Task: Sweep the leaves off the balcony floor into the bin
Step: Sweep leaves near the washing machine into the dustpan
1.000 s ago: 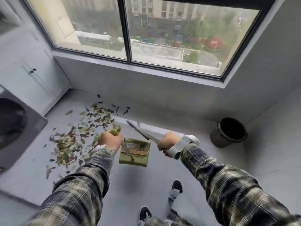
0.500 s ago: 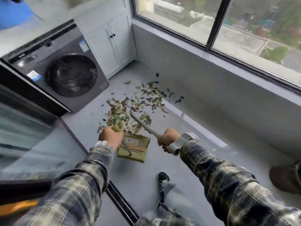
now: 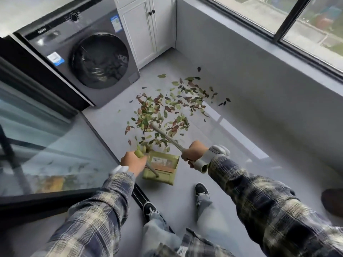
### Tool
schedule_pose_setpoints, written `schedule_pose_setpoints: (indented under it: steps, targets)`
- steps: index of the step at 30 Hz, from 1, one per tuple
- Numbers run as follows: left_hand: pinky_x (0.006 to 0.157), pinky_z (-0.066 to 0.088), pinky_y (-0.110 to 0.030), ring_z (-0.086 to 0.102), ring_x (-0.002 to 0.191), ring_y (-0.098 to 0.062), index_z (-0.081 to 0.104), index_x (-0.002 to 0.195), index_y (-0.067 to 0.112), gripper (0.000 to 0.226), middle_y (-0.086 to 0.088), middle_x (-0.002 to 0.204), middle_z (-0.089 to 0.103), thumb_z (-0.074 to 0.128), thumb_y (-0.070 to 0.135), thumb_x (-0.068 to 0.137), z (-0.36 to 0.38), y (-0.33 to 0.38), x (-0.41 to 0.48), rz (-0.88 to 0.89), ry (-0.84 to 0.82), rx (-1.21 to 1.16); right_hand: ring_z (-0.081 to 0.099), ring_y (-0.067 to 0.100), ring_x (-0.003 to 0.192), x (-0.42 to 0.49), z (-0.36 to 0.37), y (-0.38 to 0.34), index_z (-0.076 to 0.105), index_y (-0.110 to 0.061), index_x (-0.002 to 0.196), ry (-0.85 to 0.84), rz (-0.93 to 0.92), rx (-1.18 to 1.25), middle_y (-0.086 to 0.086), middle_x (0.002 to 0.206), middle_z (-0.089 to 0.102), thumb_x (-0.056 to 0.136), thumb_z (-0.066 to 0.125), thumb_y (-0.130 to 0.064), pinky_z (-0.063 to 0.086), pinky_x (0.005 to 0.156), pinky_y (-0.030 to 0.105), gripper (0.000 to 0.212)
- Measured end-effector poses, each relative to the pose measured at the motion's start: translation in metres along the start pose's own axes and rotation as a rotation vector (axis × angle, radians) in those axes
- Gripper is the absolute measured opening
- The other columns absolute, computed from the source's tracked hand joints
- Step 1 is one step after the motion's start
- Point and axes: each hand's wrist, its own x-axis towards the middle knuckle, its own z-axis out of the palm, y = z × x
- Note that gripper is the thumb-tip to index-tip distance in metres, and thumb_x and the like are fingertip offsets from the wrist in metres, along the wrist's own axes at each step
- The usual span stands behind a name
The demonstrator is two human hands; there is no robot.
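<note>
On the balcony, left hand (image 3: 132, 163) grips dustpan (image 3: 165, 178), right hand (image 3: 194, 153) grips broom (image 3: 169, 139).
Hasty strokes could scatter leaves (image 3: 163, 108) past the dustpan.

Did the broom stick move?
Yes. The long grey broom pole swung from the window-side edge into the scattered green and red-brown leaves, toward the dark grey washing machine.
</note>
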Motion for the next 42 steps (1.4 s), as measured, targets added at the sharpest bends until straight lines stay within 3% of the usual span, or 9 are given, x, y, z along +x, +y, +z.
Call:
schedule_pose_setpoints:
  steps: [5,11,14,17,20,24,28,38,42]
  targets:
    - [0.070,0.055,-0.033,0.065,0.075,-0.035,0.064,0.070,0.009,0.022,-0.012,0.075,0.069,0.059,0.026,0.084,-0.004,-0.071,0.006,-0.002,-0.058,-0.028,0.046,0.022,0.061,-0.013,0.068,-0.020,0.048,-0.011,0.061,-0.031,0.025,-0.099,0.008,0.066,0.049,0.074,0.063,-0.008,0.038,0.057,0.030,0.020]
    - [0.071,0.047,-0.030,0.064,0.085,-0.037,0.070,0.084,0.010,0.017,-0.015,0.087,0.070,0.063,0.026,0.087,0.012,-0.104,-0.001,-0.050,-0.030,-0.148,0.050,0.022,0.059,-0.020,0.110,-0.024,0.065,-0.002,0.086,-0.049,-0.026,-0.220,0.008,0.077,0.056,0.086,0.061,-0.008,0.045,0.058,0.031,0.006]
    - [0.066,0.041,-0.028,0.058,0.076,-0.035,0.068,0.082,0.009,0.016,-0.014,0.082,0.067,0.061,0.022,0.086,0.022,-0.109,-0.006,-0.062,-0.026,-0.132,0.061,0.026,0.076,-0.016,0.125,-0.017,0.067,0.002,0.113,-0.156,-0.050,-0.271,0.010,0.085,0.060,0.084,0.061,-0.005,0.054,0.069,0.037,0.030]
    - [0.062,0.040,-0.028,0.055,0.070,-0.035,0.060,0.073,0.009,0.017,-0.011,0.071,0.062,0.060,0.021,0.085,0.027,-0.111,-0.012,-0.064,-0.045,-0.127,0.055,0.021,0.069,-0.012,0.134,-0.017,0.063,0.002,0.123,-0.215,-0.102,-0.344,0.009,0.090,0.056,0.087,0.059,-0.002,0.048,0.059,0.028,0.036]
    - [0.061,0.039,-0.027,0.056,0.068,-0.033,0.058,0.072,0.011,0.016,-0.004,0.061,0.057,0.061,0.021,0.085,0.027,-0.117,-0.015,-0.083,-0.021,-0.139,0.048,0.018,0.064,-0.005,0.148,-0.020,0.067,-0.007,0.106,-0.192,-0.152,-0.418,0.005,0.084,0.053,0.088,0.057,-0.003,0.041,0.055,0.027,0.021]
    - [0.064,0.038,-0.028,0.052,0.073,-0.033,0.061,0.080,0.010,0.012,-0.008,0.072,0.059,0.060,0.021,0.086,0.024,-0.126,-0.019,-0.109,0.003,-0.110,0.049,0.022,0.085,0.005,0.171,-0.017,0.053,-0.025,0.096,-0.178,-0.200,-0.503,0.003,0.096,0.054,0.087,0.061,-0.014,0.044,0.078,0.028,0.017]
    - [0.067,0.041,-0.030,0.053,0.078,-0.036,0.066,0.085,0.007,0.018,-0.018,0.091,0.068,0.059,0.024,0.085,0.026,-0.134,-0.017,-0.091,-0.023,-0.085,0.044,0.022,0.089,0.014,0.192,-0.013,0.049,-0.023,0.098,-0.193,-0.211,-0.489,0.004,0.100,0.049,0.087,0.066,-0.013,0.038,0.079,0.029,0.022]
    - [0.067,0.042,-0.029,0.052,0.074,-0.031,0.063,0.080,0.013,0.012,-0.008,0.079,0.061,0.064,0.024,0.083,0.021,-0.136,-0.016,-0.081,-0.013,-0.100,0.036,0.023,0.092,0.016,0.179,0.018,0.041,-0.013,0.099,-0.084,-0.199,-0.523,0.009,0.102,0.040,0.097,0.055,-0.011,0.031,0.080,0.028,0.015]
    - [0.066,0.041,-0.028,0.059,0.079,-0.036,0.067,0.084,0.010,0.015,-0.012,0.084,0.068,0.067,0.025,0.084,0.021,-0.135,-0.017,-0.057,0.012,-0.107,0.037,0.024,0.091,0.014,0.160,0.025,0.043,-0.016,0.083,-0.045,-0.130,-0.541,0.010,0.101,0.041,0.096,0.056,-0.011,0.033,0.079,0.030,0.019]
